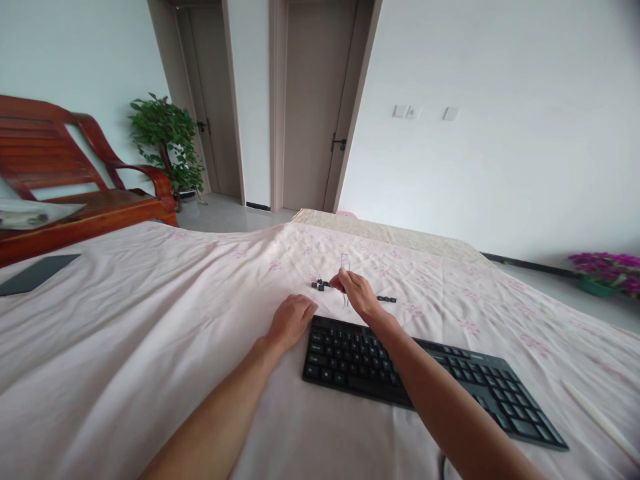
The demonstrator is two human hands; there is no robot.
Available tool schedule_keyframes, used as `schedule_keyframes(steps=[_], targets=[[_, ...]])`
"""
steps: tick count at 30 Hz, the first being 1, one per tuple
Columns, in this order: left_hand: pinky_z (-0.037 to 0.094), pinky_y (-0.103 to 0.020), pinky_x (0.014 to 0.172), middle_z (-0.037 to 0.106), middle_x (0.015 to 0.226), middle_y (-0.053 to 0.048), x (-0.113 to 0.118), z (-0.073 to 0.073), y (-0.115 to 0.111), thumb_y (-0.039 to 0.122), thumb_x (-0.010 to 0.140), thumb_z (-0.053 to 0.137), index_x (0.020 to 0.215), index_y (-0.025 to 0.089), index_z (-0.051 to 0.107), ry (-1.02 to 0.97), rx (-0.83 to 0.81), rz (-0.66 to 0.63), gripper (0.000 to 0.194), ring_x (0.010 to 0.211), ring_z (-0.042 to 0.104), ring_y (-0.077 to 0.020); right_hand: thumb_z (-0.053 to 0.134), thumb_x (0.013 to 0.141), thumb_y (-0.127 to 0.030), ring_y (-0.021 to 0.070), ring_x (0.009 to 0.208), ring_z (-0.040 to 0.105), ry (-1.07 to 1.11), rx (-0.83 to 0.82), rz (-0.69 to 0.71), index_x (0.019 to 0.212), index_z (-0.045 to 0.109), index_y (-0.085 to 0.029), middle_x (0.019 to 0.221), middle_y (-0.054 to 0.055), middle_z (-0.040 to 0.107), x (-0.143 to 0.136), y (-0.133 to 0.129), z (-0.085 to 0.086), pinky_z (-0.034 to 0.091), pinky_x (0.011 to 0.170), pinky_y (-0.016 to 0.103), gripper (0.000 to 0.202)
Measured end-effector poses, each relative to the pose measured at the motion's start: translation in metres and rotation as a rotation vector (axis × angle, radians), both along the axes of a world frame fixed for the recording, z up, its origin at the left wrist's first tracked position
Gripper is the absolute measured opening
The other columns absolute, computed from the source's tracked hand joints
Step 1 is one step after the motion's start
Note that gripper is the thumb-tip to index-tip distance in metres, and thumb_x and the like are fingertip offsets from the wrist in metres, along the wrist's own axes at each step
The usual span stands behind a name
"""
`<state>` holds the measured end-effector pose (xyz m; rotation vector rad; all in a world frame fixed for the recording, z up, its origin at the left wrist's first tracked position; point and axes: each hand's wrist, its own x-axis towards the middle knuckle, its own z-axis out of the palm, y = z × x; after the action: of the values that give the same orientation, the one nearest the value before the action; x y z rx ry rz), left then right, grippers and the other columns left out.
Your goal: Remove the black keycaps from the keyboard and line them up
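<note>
A black keyboard (360, 360) lies on the pink flowered cloth (200, 373), partly covered by my right forearm. Above its top edge, my right hand (354, 291) pinches a thin wire tool (345, 260), whose loop sticks up and whose prongs point down. Small black keycaps (320, 285) lie in a group just left of those fingers, and a short row of more keycaps (387, 299) sits to the right of the hand. My left hand (294, 319) rests on the cloth at the keyboard's top left corner, its fingers together; whether anything is under them is hidden.
A dark flat object (37, 273) lies at the cloth's left edge. A white stick-like item (600, 420) is at the right. Beyond stand a wooden bench (100, 200), a green plant (167, 143), two doors and purple flowers (607, 270).
</note>
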<state>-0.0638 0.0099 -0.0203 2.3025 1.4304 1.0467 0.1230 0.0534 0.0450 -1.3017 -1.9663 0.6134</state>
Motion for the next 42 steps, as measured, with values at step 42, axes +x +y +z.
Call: schedule_keyframes(steps=[42], targets=[[0.044,-0.029,0.086,0.068,0.092,-0.001,0.023,0.004,-0.017,0.032,0.082,0.06,0.087,0.023,0.068,-0.231,-0.157,-0.297,0.013,0.091,0.059,-0.0182,0.031,0.097,-0.041,0.0168,0.075,0.059,0.178,0.206,0.11,0.079,0.061,-0.019,0.078,0.005,0.063,0.009,-0.076,-0.038,0.047,0.078,0.029,0.041]])
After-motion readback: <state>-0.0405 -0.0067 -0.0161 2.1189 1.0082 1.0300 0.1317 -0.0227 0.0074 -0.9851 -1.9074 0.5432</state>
